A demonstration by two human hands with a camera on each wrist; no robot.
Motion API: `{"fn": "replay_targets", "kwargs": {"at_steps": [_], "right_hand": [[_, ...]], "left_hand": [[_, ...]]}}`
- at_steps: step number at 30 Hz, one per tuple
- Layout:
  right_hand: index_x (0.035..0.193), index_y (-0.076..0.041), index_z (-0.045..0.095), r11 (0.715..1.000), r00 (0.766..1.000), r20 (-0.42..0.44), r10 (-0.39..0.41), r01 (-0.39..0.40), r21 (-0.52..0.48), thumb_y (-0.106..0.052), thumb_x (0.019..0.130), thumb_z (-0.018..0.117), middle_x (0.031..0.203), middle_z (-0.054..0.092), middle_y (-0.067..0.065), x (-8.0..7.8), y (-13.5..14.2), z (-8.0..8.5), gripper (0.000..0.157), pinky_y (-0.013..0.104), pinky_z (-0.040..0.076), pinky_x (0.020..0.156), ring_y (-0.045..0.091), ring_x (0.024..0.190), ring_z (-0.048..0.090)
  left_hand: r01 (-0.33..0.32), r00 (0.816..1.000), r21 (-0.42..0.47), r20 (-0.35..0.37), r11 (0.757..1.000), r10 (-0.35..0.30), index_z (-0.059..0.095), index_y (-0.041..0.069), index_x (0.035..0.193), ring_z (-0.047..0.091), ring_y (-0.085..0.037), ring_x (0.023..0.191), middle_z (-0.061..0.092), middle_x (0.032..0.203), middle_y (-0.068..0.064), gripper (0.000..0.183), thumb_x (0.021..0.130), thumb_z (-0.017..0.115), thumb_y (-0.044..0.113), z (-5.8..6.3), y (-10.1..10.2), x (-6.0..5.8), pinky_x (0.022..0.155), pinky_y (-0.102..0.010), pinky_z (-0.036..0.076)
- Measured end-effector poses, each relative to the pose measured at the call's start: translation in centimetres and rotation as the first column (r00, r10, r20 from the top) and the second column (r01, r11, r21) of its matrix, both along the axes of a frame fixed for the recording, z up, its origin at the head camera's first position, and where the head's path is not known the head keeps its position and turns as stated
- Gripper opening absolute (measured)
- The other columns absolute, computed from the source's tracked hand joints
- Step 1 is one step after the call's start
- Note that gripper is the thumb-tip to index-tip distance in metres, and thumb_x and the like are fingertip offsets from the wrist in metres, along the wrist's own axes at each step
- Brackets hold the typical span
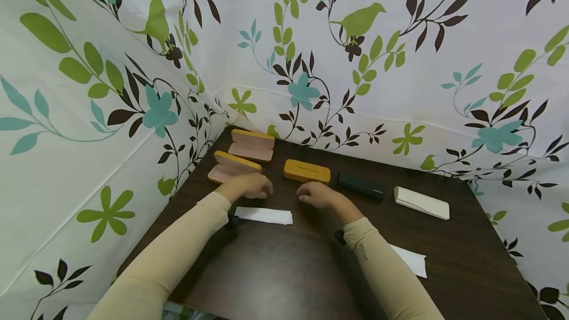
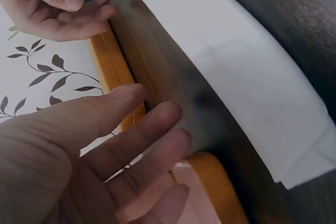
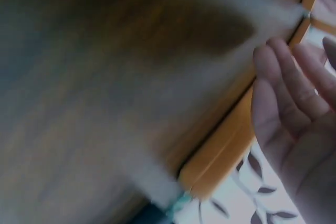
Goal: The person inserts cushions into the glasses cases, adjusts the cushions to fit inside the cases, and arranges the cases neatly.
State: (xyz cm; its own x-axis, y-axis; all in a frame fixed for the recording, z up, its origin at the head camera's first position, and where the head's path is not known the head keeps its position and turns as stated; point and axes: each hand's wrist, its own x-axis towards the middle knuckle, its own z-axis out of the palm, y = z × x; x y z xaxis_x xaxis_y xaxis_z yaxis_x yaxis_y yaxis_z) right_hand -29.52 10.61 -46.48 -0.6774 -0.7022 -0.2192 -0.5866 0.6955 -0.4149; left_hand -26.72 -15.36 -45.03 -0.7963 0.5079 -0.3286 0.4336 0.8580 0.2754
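My left hand [image 1: 251, 185] hovers, fingers loosely bent and holding nothing, by an open yellow glasses case [image 1: 220, 173] with pink lining. Just in front of it lies a folded white cloth [image 1: 264, 215], which fills much of the left wrist view. A closed yellow glasses case [image 1: 306, 171] sits behind my right hand [image 1: 317, 194]. That hand is also without anything in it, its fingers loosely curved in the right wrist view. Further back stands a second open yellow glasses case [image 1: 251, 152], pink inside.
On the dark wooden table [image 1: 266, 270], a black glasses case [image 1: 361, 185] lies right of the closed yellow one. Beyond it is a cream oblong case [image 1: 421, 202]. Another white cloth [image 1: 413, 260] is partly hidden by my right forearm. A patterned curtain [image 1: 378, 88] borders the table's back and left.
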Motion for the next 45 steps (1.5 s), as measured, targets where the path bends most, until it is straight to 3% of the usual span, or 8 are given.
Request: {"fn": "replay_targets", "kwargs": {"at_steps": [4,8,12,18,28,35,41,45], "right_hand": [[0.123,-0.003,0.068,0.998,0.993,0.100,0.065,-0.064,-0.009,-0.017,0.103,0.062,0.117,0.070,0.009,0.9,-1.5,-0.4,0.026,0.039,0.054,0.090,0.022,0.105,0.064],[0.116,-0.004,0.068,0.999,0.990,0.135,0.050,-0.047,-0.022,-0.019,0.099,0.068,0.105,0.069,0.005,1.8,-2.7,-0.7,0.022,0.036,0.053,0.084,0.017,0.095,0.063],[0.109,-0.008,0.067,0.999,0.990,0.137,0.043,-0.040,-0.027,-0.019,0.097,0.072,0.094,0.064,0.001,2.4,-3.6,-1.1,0.017,0.032,0.050,0.075,0.012,0.084,0.057],[0.099,-0.009,0.065,1.000,0.994,0.105,0.021,-0.020,-0.017,-0.017,0.094,0.076,0.085,0.059,-0.001,3.1,-4.3,-1.6,0.015,0.028,0.046,0.067,0.012,0.075,0.053],[0.087,-0.012,0.067,0.996,0.997,0.080,-0.004,-0.003,0.086,-0.019,0.094,0.075,0.075,0.057,-0.004,3.9,-4.8,-1.6,0.013,0.026,0.042,0.060,0.011,0.067,0.049],[0.085,-0.012,0.064,0.997,0.994,0.101,0.046,-0.053,0.061,-0.019,0.095,0.074,0.076,0.054,-0.004,4.0,-4.3,-1.3,0.015,0.027,0.040,0.061,0.011,0.069,0.048],[0.081,-0.014,0.059,0.993,0.984,0.136,0.117,-0.118,-0.001,-0.018,0.095,0.074,0.075,0.049,-0.006,3.4,-3.6,-0.8,0.021,0.026,0.039,0.064,0.010,0.071,0.047],[0.078,-0.014,0.059,0.988,0.975,0.164,0.147,-0.136,-0.080,-0.016,0.093,0.076,0.073,0.050,-0.007,3.0,-3.2,-0.7,0.023,0.024,0.040,0.063,0.008,0.068,0.047]], "left_hand": [[-0.021,1.000,-0.014,0.019,1.000,0.022,0.073,0.013,0.114,0.065,-0.022,0.105,0.070,0.113,-0.003,0.017,0.098,0.071,0.019,0.0,-0.4,0.7,0.091,-0.040,0.054],[-0.028,0.999,-0.055,0.018,0.998,0.029,0.074,0.011,0.108,0.065,-0.021,0.100,0.070,0.107,-0.003,0.016,0.094,0.075,0.020,0.0,-0.9,1.5,0.087,-0.038,0.055],[-0.027,1.000,-0.076,-0.001,0.997,0.027,0.073,0.009,0.101,0.064,-0.018,0.090,0.068,0.098,-0.002,0.017,0.089,0.081,0.019,-0.3,-1.5,2.1,0.080,-0.034,0.055],[-0.103,0.993,-0.058,0.047,0.993,0.105,0.068,0.012,0.090,0.059,-0.016,0.081,0.062,0.088,0.002,0.022,0.083,0.086,0.021,-1.3,-2.3,2.3,0.074,-0.034,0.053],[-0.055,0.998,-0.041,0.032,0.998,0.056,0.060,0.014,0.074,0.050,-0.013,0.067,0.055,0.073,0.004,0.028,0.085,0.084,0.021,-2.3,-3.9,2.9,0.063,-0.028,0.045],[-0.028,0.995,0.025,0.094,0.999,0.025,0.058,0.014,0.075,0.047,-0.011,0.069,0.051,0.074,0.005,0.028,0.087,0.082,0.022,-2.4,-4.9,2.9,0.062,-0.025,0.039],[0.000,0.982,0.156,0.189,0.988,-0.029,0.057,0.015,0.077,0.046,-0.010,0.071,0.051,0.077,0.006,0.025,0.090,0.077,0.023,-1.6,-5.9,2.7,0.066,-0.025,0.039],[-0.060,0.961,0.261,0.276,0.964,-0.015,0.056,0.014,0.078,0.046,-0.010,0.068,0.051,0.074,0.005,0.025,0.092,0.076,0.017,-1.4,-6.2,2.6,0.064,-0.024,0.041]]}}
